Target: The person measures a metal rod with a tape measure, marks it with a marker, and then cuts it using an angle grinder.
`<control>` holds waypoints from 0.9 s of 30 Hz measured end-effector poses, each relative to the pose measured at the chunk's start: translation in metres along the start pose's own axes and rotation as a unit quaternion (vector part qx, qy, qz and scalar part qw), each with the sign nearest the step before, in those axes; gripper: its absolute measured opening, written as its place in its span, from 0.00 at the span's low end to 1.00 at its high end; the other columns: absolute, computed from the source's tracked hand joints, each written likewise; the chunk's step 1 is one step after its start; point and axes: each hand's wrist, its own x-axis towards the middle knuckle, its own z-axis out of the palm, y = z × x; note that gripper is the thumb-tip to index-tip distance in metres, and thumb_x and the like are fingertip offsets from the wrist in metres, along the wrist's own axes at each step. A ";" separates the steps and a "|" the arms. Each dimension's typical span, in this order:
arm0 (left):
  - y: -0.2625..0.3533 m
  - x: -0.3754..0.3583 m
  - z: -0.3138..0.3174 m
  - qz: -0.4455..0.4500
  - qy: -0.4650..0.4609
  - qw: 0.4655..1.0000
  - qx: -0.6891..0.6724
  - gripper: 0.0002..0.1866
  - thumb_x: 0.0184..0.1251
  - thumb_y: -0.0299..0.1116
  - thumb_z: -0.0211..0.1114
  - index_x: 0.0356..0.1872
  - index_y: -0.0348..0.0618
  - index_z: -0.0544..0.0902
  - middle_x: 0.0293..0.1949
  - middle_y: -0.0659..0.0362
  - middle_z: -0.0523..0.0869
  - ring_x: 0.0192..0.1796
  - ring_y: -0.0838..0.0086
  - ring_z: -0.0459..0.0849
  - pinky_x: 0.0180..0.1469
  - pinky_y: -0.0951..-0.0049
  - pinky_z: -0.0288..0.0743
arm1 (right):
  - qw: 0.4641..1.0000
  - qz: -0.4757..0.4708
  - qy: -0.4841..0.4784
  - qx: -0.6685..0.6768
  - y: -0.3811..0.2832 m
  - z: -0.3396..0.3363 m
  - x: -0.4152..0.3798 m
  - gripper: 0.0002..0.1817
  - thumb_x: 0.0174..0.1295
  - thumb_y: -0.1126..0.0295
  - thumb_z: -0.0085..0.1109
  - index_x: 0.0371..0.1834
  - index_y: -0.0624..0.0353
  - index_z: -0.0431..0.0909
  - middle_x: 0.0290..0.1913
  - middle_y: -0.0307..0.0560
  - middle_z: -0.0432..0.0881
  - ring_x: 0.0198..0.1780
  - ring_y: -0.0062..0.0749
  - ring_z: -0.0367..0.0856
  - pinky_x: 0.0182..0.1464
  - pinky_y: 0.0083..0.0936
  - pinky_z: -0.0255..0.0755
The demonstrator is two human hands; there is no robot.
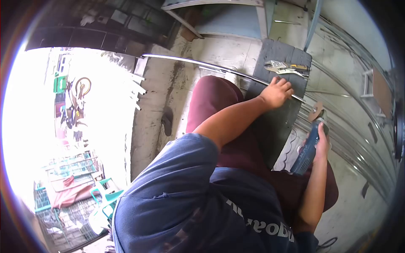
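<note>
My left hand (pixel 277 92) is closed round a long thin metal tube (pixel 236 72), pressing it over a dark grey bench (pixel 276 130). The tube runs from the upper left, and its near end sticks out just past the bench's right edge. My right hand (pixel 322 145) grips the blue body of an angle grinder (pixel 306 151) beside that edge. Its brown cutting disc (pixel 315 111) stands close to the tube's end. Locking pliers (pixel 280 66) lie on the bench beyond my left hand.
Several long metal tubes (pixel 358 158) lie on the floor at right. A small stool-like frame (pixel 376 93) stands beyond them. A metal-legged stand (pixel 230 37) is ahead. A dark slipper (pixel 167 121) lies at left, near a bright opening with wire cages (pixel 67 211) outside.
</note>
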 end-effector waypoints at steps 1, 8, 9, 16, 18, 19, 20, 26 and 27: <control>-0.001 0.000 0.000 0.002 -0.002 1.000 -0.010 0.17 0.80 0.44 0.70 0.62 0.50 0.88 0.60 0.55 0.84 0.72 0.55 0.79 0.80 0.39 0.65 | 1.000 -0.018 -0.006 -0.012 0.006 0.001 0.004 0.29 0.73 0.38 0.76 0.53 0.53 0.82 0.32 0.45 0.85 0.23 0.37 0.86 0.25 0.37 0.83; -0.021 -0.013 -0.067 -0.165 0.025 0.986 -0.020 0.28 0.81 0.52 0.72 0.72 0.49 0.83 0.70 0.51 0.80 0.78 0.52 0.75 0.86 0.36 0.56 | 0.981 0.039 -0.121 0.143 -0.003 -0.020 0.015 0.19 0.74 0.54 0.73 0.52 0.58 0.83 0.43 0.46 0.88 0.41 0.40 0.91 0.47 0.44 0.89; -0.026 -0.017 -0.080 -0.179 0.069 0.981 -0.018 0.27 0.81 0.49 0.72 0.72 0.49 0.83 0.69 0.50 0.80 0.76 0.51 0.76 0.85 0.39 0.59 | 0.975 0.028 -0.134 0.177 -0.008 -0.010 0.009 0.20 0.74 0.52 0.72 0.52 0.58 0.82 0.43 0.46 0.88 0.41 0.40 0.91 0.48 0.45 0.89; -0.091 -0.027 -0.155 -0.316 0.166 0.934 -0.014 0.27 0.79 0.44 0.74 0.73 0.48 0.80 0.68 0.48 0.81 0.74 0.48 0.77 0.77 0.44 0.68 | 0.992 0.011 -0.126 0.029 -0.017 0.052 -0.020 0.22 0.67 0.57 0.84 0.52 0.59 0.86 0.39 0.42 0.88 0.37 0.29 0.90 0.41 0.35 0.88; -0.118 -0.016 -0.174 -0.295 0.178 0.939 0.006 0.29 0.78 0.44 0.74 0.73 0.47 0.79 0.67 0.48 0.81 0.72 0.47 0.78 0.75 0.44 0.71 | 0.988 -0.036 -0.146 -0.047 -0.008 0.063 -0.012 0.19 0.64 0.61 0.88 0.48 0.61 0.90 0.39 0.40 0.90 0.36 0.24 0.89 0.41 0.28 0.85; -0.128 -0.008 -0.184 -0.286 0.181 0.941 0.027 0.29 0.78 0.45 0.75 0.74 0.47 0.79 0.67 0.48 0.81 0.72 0.47 0.79 0.74 0.44 0.72 | 0.982 -0.024 -0.163 -0.093 -0.007 0.067 -0.009 0.17 0.63 0.61 0.89 0.44 0.59 0.92 0.40 0.39 0.92 0.37 0.22 0.89 0.42 0.24 0.82; -0.139 0.003 -0.194 -0.289 0.167 0.942 0.034 0.30 0.77 0.45 0.75 0.74 0.46 0.78 0.66 0.47 0.82 0.72 0.47 0.79 0.74 0.45 0.73 | 0.975 -0.021 -0.200 -0.098 -0.009 0.075 -0.009 0.21 0.59 0.64 0.90 0.49 0.62 0.91 0.42 0.41 0.92 0.39 0.24 0.90 0.43 0.27 0.83; -0.225 0.107 -0.226 -0.288 0.145 0.946 0.029 0.34 0.80 0.47 0.71 0.79 0.40 0.78 0.64 0.46 0.92 0.69 0.49 0.88 0.73 0.53 0.80 | 0.832 -0.126 -0.246 -0.480 0.023 0.112 0.011 0.51 0.42 0.62 0.90 0.70 0.75 0.75 0.63 0.74 0.86 0.65 0.66 0.89 0.69 0.44 0.84; -0.231 0.131 -0.235 -0.311 0.143 0.940 0.003 0.33 0.79 0.46 0.71 0.78 0.39 0.77 0.65 0.43 0.91 0.69 0.45 0.88 0.73 0.51 0.80 | 0.815 -0.121 -0.251 -0.509 0.019 0.118 0.011 0.49 0.42 0.62 0.89 0.67 0.75 0.77 0.63 0.76 0.86 0.65 0.67 0.89 0.69 0.45 0.84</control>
